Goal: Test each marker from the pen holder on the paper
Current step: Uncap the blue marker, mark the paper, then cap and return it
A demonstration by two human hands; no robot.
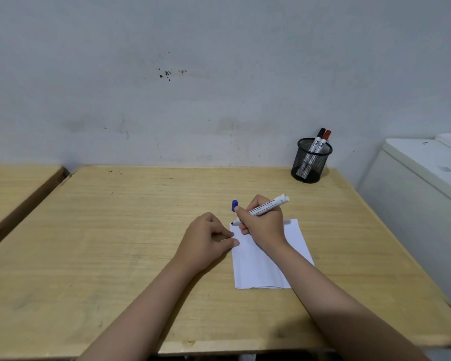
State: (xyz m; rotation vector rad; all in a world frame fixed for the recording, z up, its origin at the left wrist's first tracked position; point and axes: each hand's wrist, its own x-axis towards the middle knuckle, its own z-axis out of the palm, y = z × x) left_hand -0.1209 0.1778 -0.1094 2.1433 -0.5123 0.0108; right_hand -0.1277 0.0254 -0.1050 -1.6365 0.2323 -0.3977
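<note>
My right hand (pixel 262 222) grips an uncapped white marker (pixel 268 205), its dark tip touching the top left corner of the white paper (pixel 255 267). Its blue cap (pixel 234 205) stands on the table just beyond the tip. My left hand (pixel 206 237) rests on the table with thumb and fingertip pressing the paper's left edge. A black mesh pen holder (pixel 310 162) at the back right of the table holds a black-capped marker (pixel 319 139) and a red-capped marker (pixel 324 142).
The wooden table (pixel 115 243) stands against a grey-white wall. A second wooden table (pixel 13 188) is at the left with a gap between. A white cabinet (pixel 427 183) stands close to the right edge.
</note>
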